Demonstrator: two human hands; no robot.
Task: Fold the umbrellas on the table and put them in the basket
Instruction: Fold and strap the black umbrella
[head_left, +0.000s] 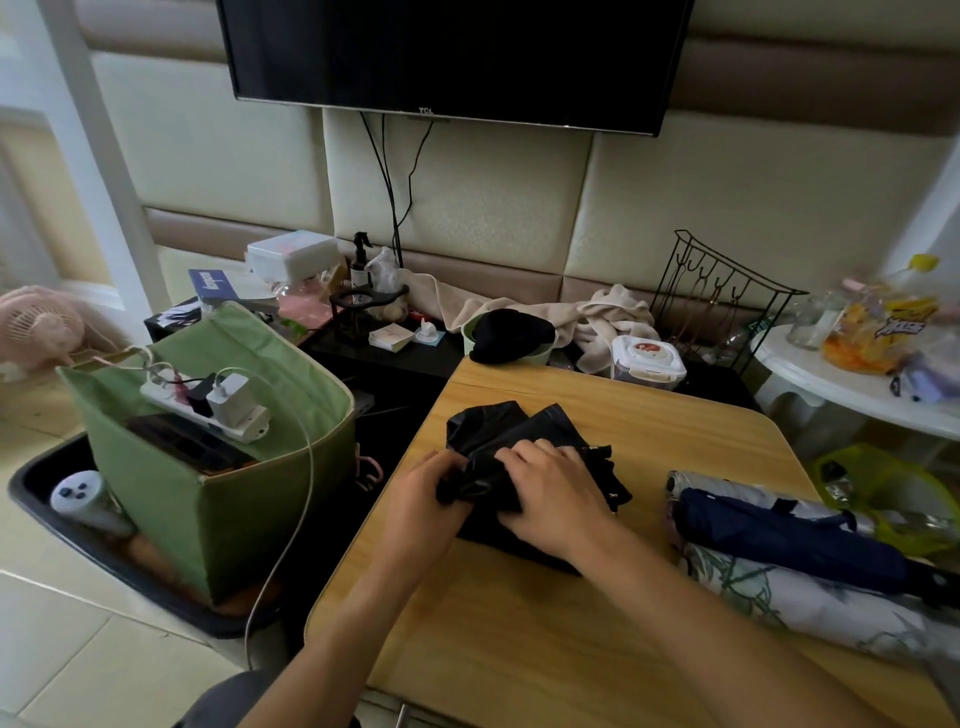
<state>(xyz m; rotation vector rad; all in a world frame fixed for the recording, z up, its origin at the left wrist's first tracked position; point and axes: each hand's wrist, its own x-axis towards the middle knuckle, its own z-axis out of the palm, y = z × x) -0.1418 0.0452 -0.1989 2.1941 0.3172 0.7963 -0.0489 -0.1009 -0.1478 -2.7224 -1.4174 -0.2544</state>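
A black umbrella (498, 423) lies collapsed in the middle of the wooden table (519, 634), its fabric loose and bunched. My left hand (421, 506) grips the fabric at its near left end. My right hand (553, 496) lies over the bundle with curled fingers gripping the cloth. At the table's right edge lie a navy umbrella (789, 535), a white leaf-patterned umbrella (800, 597) in front of it, and a silvery one (748, 491) behind. A green fabric basket (249, 514) stands on the floor to the left of the table.
A white power strip (208, 405) with plugged chargers and a dark object rest on top of the basket, which sits in a black tray (36, 488). Behind the table, a dark shelf holds a green bowl (511, 338), towels, a wipes box (647, 361) and a wire rack (722, 296).
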